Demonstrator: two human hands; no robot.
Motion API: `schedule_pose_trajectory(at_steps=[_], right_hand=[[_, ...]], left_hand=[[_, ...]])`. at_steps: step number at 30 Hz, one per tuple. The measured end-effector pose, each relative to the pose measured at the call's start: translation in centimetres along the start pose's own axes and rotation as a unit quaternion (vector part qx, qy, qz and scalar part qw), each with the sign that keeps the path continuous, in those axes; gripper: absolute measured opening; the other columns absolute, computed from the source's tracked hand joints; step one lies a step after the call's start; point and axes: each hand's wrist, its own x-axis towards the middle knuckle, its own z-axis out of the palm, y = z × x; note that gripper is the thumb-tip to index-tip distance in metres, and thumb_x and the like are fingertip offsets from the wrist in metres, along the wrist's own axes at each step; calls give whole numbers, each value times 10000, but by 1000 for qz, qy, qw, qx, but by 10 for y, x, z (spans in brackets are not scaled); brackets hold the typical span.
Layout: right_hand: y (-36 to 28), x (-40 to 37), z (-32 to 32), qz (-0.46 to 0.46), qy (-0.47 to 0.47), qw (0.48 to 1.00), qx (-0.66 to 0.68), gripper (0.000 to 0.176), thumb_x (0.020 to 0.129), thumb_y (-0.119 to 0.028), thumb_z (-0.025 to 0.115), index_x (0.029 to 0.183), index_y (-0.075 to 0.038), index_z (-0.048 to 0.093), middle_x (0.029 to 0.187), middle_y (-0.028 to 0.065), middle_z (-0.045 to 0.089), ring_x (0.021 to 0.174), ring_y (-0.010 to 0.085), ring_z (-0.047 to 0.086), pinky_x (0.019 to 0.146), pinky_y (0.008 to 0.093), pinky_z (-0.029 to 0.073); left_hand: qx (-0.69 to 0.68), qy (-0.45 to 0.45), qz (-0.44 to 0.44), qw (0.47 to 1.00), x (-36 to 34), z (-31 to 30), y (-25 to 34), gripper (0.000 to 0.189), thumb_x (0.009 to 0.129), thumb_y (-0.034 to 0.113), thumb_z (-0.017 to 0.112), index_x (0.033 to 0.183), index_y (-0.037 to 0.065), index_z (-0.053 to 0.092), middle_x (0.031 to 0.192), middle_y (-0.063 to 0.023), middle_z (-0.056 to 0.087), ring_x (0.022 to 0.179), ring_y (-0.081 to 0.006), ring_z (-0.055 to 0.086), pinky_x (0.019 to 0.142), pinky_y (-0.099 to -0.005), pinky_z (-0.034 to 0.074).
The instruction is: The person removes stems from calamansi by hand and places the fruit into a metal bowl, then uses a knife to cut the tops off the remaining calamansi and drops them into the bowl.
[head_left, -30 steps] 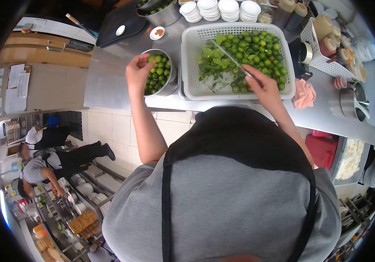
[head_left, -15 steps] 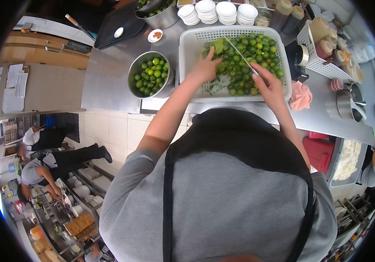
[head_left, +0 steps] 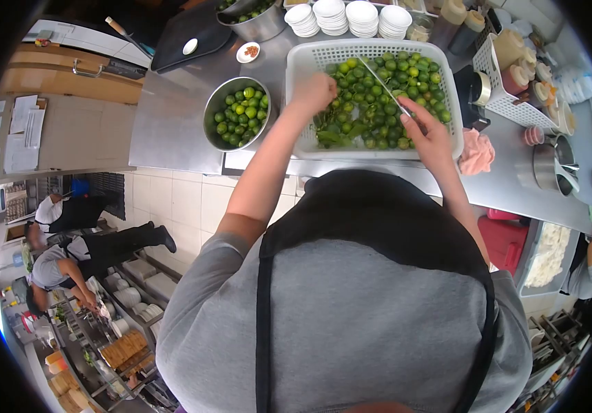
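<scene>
A white perforated basket (head_left: 457, 110) holds many small green limes (head_left: 420, 86), with loose green leaves (head_left: 334, 138) near its front left. Over the basket's left side is my left hand (head_left: 315, 93), its fingers curled closed beside the limes. Whatever those fingers may hold is hidden and slightly blurred. My right hand (head_left: 430, 138) grips a knife (head_left: 382, 84) at the basket's right side, the thin blade slanting up and left above the fruit. Left of the basket stands a steel bowl (head_left: 271, 124) with more limes in it.
White dish stacks (head_left: 362, 19) line the counter's back. A small plate (head_left: 247, 52) with reddish bits and a black tray (head_left: 196, 34) sit back left. A pink cloth (head_left: 476, 151) lies right of the basket, near a bottle crate (head_left: 506, 100). Co-workers (head_left: 61, 265) stand far left.
My left hand has drawn slightly left and its spread fingers have curled closed. The leaves now lie nearer the basket's front left, with limes shifted around them. My right hand keeps the knife nearly still.
</scene>
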Motion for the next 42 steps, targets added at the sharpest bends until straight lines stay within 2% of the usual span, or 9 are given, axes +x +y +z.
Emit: schedule_pose_trajectory(at_steps=[2, 9, 12, 15, 18, 28, 30, 35, 42], right_hand=[[2, -1, 0, 5, -7, 1000, 11, 307, 866, -172, 583, 1167, -112, 580, 878, 6, 635, 695, 48, 498, 626, 198, 401], [4, -6, -5, 15, 7, 1000, 25, 312, 872, -160, 574, 1178, -99, 569, 858, -5, 632, 679, 47, 485, 608, 192, 388], [0, -8, -3, 66, -13, 997, 32, 316, 876, -149, 567, 1186, -92, 560, 852, -8, 630, 671, 43, 472, 606, 187, 382], [-6, -8, 11, 43, -47, 995, 72, 319, 882, -149, 555, 1191, -74, 549, 929, 27, 643, 730, 62, 522, 662, 204, 417], [-17, -7, 26, -30, -82, 992, 89, 319, 890, -160, 536, 1190, -50, 537, 1103, 100, 616, 941, 135, 582, 827, 249, 433], [-21, -4, 27, -52, -79, 995, 46, 320, 890, -190, 540, 1178, -51, 544, 1055, 113, 633, 840, 163, 610, 751, 265, 455], [-23, -4, 27, -53, -56, 997, 20, 314, 885, -193, 544, 1171, -62, 553, 1006, 116, 645, 789, 170, 615, 709, 270, 461], [-31, 5, 23, -27, -30, 999, -14, 308, 882, -191, 547, 1164, -69, 562, 992, 118, 648, 766, 173, 617, 691, 269, 463], [-18, -9, 29, -76, -37, 995, 44, 308, 887, -186, 542, 1170, -66, 558, 1049, 98, 643, 833, 182, 620, 742, 278, 460]], left_hand=[[120, 130, 60, 982, 16, 26, 0, 83, 730, 136, 612, 759, 80, 666, 792, -99, 654, 721, -271, 635, 652, -378, 496], [65, 76, -20, 995, 13, 20, 5, 205, 739, 145, 661, 901, 24, 633, 897, -155, 642, 760, -277, 631, 662, -371, 497], [-482, 95, -36, 871, -18, -6, 17, 252, 807, 138, 639, 1034, 32, 606, 940, -43, 623, 822, -127, 589, 709, -272, 484], [-618, 100, -18, 780, -37, -11, 21, 261, 816, 91, 626, 1065, 21, 589, 966, -57, 621, 843, -139, 585, 749, -289, 476], [-629, 122, 37, 767, -50, -11, 24, 287, 824, 63, 615, 1102, 12, 565, 948, -67, 617, 868, -139, 585, 778, -292, 472], [-669, 198, 42, 715, -59, -12, 34, 165, 769, -13, 648, 922, 13, 593, 929, -58, 632, 785, -113, 602, 723, -251, 479], [-578, 206, 47, 788, -59, -8, 38, 168, 768, -5, 651, 927, 16, 602, 899, -44, 641, 760, -92, 600, 715, -228, 473], [-588, 127, 49, 797, -66, -1, 63, 197, 759, -26, 639, 952, 9, 616, 906, -31, 647, 769, -79, 594, 703, -211, 470], [-607, 264, 54, 747, -50, -11, 35, 219, 758, -12, 668, 961, -27, 589, 885, -76, 629, 819, -112, 593, 745, -233, 474]])
